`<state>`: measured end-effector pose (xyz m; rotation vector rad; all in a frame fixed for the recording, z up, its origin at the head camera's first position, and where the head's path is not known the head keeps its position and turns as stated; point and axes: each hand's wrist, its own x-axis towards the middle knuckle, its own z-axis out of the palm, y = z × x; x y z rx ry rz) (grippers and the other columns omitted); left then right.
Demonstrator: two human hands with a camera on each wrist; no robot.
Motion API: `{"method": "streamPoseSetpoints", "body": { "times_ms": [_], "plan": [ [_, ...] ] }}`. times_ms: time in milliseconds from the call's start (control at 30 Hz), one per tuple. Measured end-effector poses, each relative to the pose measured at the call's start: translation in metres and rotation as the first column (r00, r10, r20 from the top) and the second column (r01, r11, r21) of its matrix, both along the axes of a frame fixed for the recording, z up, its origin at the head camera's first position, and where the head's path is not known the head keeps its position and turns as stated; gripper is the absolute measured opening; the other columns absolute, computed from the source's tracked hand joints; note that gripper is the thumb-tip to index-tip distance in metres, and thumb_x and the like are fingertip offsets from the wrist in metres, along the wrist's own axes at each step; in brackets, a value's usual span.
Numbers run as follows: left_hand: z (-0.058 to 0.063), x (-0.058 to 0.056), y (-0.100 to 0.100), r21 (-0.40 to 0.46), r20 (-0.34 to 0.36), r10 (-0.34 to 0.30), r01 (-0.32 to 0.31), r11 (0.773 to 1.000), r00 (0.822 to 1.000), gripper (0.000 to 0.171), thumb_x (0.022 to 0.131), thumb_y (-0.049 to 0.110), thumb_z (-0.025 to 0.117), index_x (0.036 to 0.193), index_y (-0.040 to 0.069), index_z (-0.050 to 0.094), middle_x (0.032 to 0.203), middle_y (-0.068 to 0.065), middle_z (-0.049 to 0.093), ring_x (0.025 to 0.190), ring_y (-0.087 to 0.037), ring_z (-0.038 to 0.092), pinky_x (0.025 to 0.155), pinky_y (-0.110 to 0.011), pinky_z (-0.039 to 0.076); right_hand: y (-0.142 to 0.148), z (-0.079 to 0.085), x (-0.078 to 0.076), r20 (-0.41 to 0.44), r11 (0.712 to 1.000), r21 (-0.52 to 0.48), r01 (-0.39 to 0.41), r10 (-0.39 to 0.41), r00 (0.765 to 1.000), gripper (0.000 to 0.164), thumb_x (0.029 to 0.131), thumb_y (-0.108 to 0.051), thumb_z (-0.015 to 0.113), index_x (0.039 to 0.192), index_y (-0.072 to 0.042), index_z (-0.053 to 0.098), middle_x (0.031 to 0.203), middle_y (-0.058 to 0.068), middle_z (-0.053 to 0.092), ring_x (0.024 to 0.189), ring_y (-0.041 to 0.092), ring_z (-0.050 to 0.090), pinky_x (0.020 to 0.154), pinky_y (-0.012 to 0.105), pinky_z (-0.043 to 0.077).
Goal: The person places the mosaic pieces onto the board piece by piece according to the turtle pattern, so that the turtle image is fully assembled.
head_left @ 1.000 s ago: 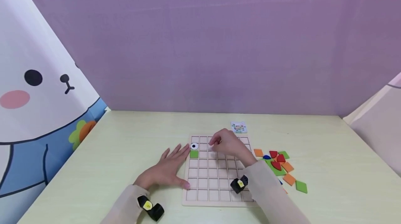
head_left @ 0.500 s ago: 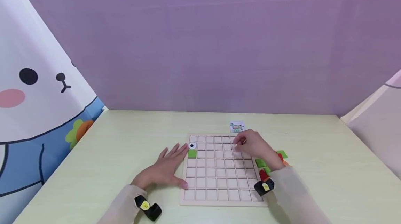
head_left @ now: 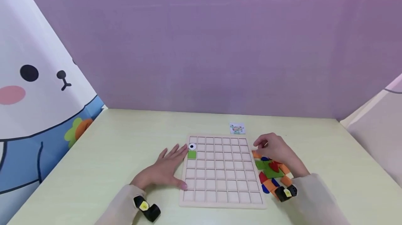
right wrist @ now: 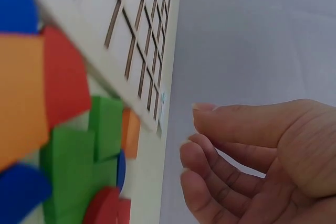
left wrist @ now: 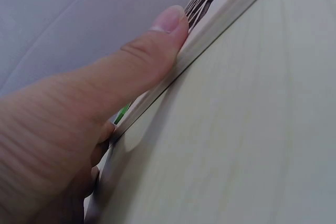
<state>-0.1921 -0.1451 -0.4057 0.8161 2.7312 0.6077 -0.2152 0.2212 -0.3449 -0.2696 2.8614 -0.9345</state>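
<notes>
- At the far left, a panel [head_left: 41, 120] is printed with a white cartoon face, blue clothing and a green-and-orange flower.
- A black band [head_left: 147, 209] with a yellow mark is worn at the wrist of the left hand [head_left: 163, 173].
- The left hand is laid flat with fingers spread; the board's left edge is touched by thumb and fingertips – the thumb low, the fingertips higher.
- The board [head_left: 222, 204], a pale grid of square cells, is placed flat on the table [head_left: 141, 127].
- In its leftmost column an eye tile [head_left: 192, 146] is set in the second cell from the top, with a green square [head_left: 192, 154] directly below.
- Just beyond the board's far edge, a small printed card [head_left: 237, 128] is laid.
- Pieces [head_left: 273, 173] in green, red, orange and blue are heaped along the board's right side.
- The right hand [head_left: 274, 148] is held above the heap's far end, well apart from the left – its fingers loosely curled, a gap left between thumb and fingertips.
- A second band [head_left: 285, 193] is worn at the right wrist.
</notes>
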Motion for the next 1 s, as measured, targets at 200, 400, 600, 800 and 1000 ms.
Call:
{"method": "streamPoseSetpoints", "body": {
  "times_ms": [200,400,600,800,1000],
  "plan": [
    [0.0,0.001,-0.003,-0.01,-0.008,-0.003,0.002,1.0,1.0,0.119,0.067,0.071,0.067,0.153,0.009,0.013,0.161,-0.006,0.006,0.148,-0.033,-0.001,0.115,-0.061,-0.002,0.012,-0.005,0.001,-0.013,0.999,0.034,0.02,-0.019,1.0,0.018,0.083,-0.006,0.069,0.099,0.002,0.066,0.083,0.007,0.06,0.074,0.018,0.052,0.062,0.028,0.048],
    [0.002,0.004,-0.006,-0.011,0.002,0.016,-0.016,1.0,1.0,0.119,0.066,0.068,0.07,0.153,0.008,0.014,0.161,-0.006,0.007,0.148,-0.034,-0.001,0.115,-0.062,-0.003,0.026,-0.015,0.003,0.027,0.998,0.042,0.042,-0.043,0.999,0.018,0.082,-0.005,0.069,0.099,0.001,0.066,0.087,0.007,0.064,0.077,0.018,0.055,0.066,0.029,0.053],
    [0.001,0.002,-0.001,-0.004,0.001,0.0,0.0,1.0,1.0,0.119,0.067,0.069,0.068,0.153,0.01,0.012,0.161,-0.005,0.006,0.148,-0.033,-0.001,0.115,-0.061,-0.004,0.051,-0.019,0.007,0.02,0.995,0.081,0.059,-0.061,0.998,0.018,0.081,-0.003,0.07,0.098,0.002,0.066,0.089,0.009,0.065,0.081,0.02,0.057,0.069,0.034,0.054],
    [0.002,0.002,0.001,-0.007,0.006,0.009,-0.009,1.0,1.0,0.119,0.067,0.068,0.069,0.154,0.011,0.012,0.161,-0.004,0.006,0.148,-0.032,-0.001,0.115,-0.061,-0.004,0.063,-0.02,0.007,0.046,0.996,0.085,0.033,-0.037,0.998,0.022,0.079,-0.002,0.072,0.099,0.003,0.066,0.091,0.01,0.066,0.082,0.02,0.057,0.069,0.034,0.054],
    [0.002,0.002,0.001,-0.024,0.003,0.014,-0.014,1.0,1.0,0.118,0.067,0.068,0.069,0.154,0.012,0.011,0.161,-0.003,0.005,0.149,-0.031,-0.001,0.116,-0.06,-0.004,0.066,-0.022,0.007,0.057,0.995,0.091,0.034,-0.039,0.998,0.025,0.076,-0.002,0.073,0.1,0.002,0.067,0.091,0.01,0.065,0.082,0.02,0.056,0.068,0.032,0.053]
  ]
}}
